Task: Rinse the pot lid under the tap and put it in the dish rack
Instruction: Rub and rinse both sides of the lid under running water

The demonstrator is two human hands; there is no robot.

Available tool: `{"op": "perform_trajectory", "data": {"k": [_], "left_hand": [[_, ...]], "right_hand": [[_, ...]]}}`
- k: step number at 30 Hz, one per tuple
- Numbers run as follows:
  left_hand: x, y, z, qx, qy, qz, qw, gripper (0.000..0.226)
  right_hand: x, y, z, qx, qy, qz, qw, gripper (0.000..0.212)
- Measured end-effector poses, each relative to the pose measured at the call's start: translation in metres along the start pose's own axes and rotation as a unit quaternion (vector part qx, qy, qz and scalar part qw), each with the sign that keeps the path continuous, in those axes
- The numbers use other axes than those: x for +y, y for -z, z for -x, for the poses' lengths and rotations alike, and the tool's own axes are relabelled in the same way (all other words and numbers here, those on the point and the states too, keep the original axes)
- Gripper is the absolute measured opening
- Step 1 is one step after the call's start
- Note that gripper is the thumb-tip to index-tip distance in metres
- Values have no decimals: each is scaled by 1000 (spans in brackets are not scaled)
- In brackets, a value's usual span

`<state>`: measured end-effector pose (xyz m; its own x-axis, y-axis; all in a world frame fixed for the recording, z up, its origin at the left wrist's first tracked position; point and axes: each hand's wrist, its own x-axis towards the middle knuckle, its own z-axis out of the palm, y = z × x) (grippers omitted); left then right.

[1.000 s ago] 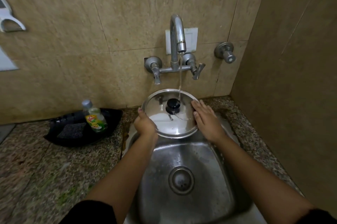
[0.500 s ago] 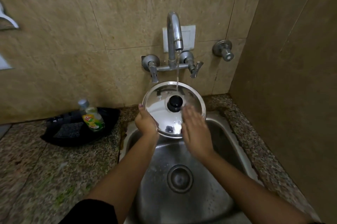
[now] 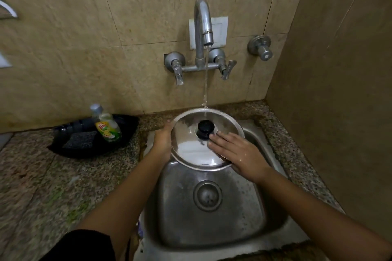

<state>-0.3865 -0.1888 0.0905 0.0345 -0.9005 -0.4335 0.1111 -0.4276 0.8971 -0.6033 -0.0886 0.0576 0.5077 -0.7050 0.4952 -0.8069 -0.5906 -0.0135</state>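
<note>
A round steel pot lid (image 3: pixel 191 150) with a black knob (image 3: pixel 205 127) is held tilted over the back of the steel sink (image 3: pixel 250 214). A thin stream of water falls from the tap (image 3: pixel 203 27) onto the lid's far edge. My left hand (image 3: pixel 163 142) grips the lid's left rim. My right hand (image 3: pixel 237 152) lies flat with fingers spread on the lid's right side, fingertips just below the knob. No dish rack is in view.
A black tray (image 3: pixel 125 135) on the granite counter left of the sink holds a green dish-soap bottle (image 3: pixel 107 127) and a dark scrub pad (image 3: pixel 80 142). A tiled wall stands close on the right. The sink drain (image 3: pixel 207 195) lies below the lid.
My right hand slid from the lid's right rim across its face and now rests right of the knob. The lid shifted slightly under the stream; my left hand kept its grip.
</note>
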Motion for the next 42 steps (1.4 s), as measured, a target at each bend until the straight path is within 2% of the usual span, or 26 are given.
{"op": "perform_trajectory", "data": {"k": [2, 4, 6, 7, 8, 11, 13, 15, 16, 17, 19, 21, 23, 25, 27, 29, 30, 33, 36, 38, 40, 42], "left_hand": [[-5, 9, 10, -53, 53, 7, 997, 39], [-12, 17, 17, -24, 81, -3, 996, 45], [-27, 29, 21, 13, 85, -37, 996, 58], [-36, 34, 23, 10, 85, -43, 995, 65], [-46, 36, 27, 2, 87, -40, 995, 71], [-82, 35, 27, 25, 113, 1, 993, 72], [-101, 36, 26, 11, 143, 46, 989, 70], [-114, 36, 24, -30, 163, 93, 982, 72], [-116, 35, 25, -49, 159, 106, 980, 72], [-117, 33, 23, -45, 149, 98, 983, 70], [-120, 28, 15, -3, 116, 57, 992, 63], [-120, 21, 4, 10, 101, 23, 995, 68], [-120, 17, -6, 8, 92, 1, 996, 70], [-110, 10, -6, 28, 70, -1, 997, 56], [-97, 1, -1, 60, 52, 22, 997, 50], [-88, -9, 2, 81, 36, 44, 995, 49], [-85, -14, 2, 84, 29, 49, 995, 49], [-76, -26, 5, 77, 15, 46, 996, 48], [-72, -30, -2, 74, -1, 49, 996, 47], [-71, -23, -10, 84, 6, 47, 995, 47], [-74, -12, -18, 88, 15, 53, 995, 47], [-77, -7, -21, 80, 13, 55, 995, 46]], "right_hand": [[-4, 6, -4, 34, 9, -26, 999, 44], [-13, 11, -9, 42, -12, -89, 995, 38], [-19, 8, -10, 27, -83, -192, 977, 33], [-22, 4, -10, 24, -143, -255, 956, 30], [-24, -2, -10, 33, -218, -321, 921, 27], [-25, -28, -5, 89, -434, -464, 767, 20], [-25, -42, 4, 122, -541, -510, 658, 16], [-23, -55, 16, 124, -613, -565, 537, 17], [-21, -61, 21, 119, -635, -579, 498, 23], [-20, -65, 24, 112, -651, -582, 474, 31], [-17, -72, 24, 118, -673, -571, 455, 35], [-11, -75, 15, 125, -689, -530, 478, 25], [-3, -78, 6, 136, -693, -458, 540, 25], [6, -82, -1, 120, -677, -363, 629, 27], [10, -82, -7, 36, -632, -205, 747, 35], [10, -83, -14, -45, -527, -44, 847, 54], [8, -83, -22, -81, -477, -8, 875, 64], [0, -89, -48, -182, -371, -46, 910, 80], [-24, -81, -56, -246, -201, -104, 942, 67], [-30, -66, -38, -278, -123, -136, 943, 61], [-14, -56, -11, -275, -131, -83, 949, 64], [14, -53, -1, -247, -224, -13, 943, 67]]}}
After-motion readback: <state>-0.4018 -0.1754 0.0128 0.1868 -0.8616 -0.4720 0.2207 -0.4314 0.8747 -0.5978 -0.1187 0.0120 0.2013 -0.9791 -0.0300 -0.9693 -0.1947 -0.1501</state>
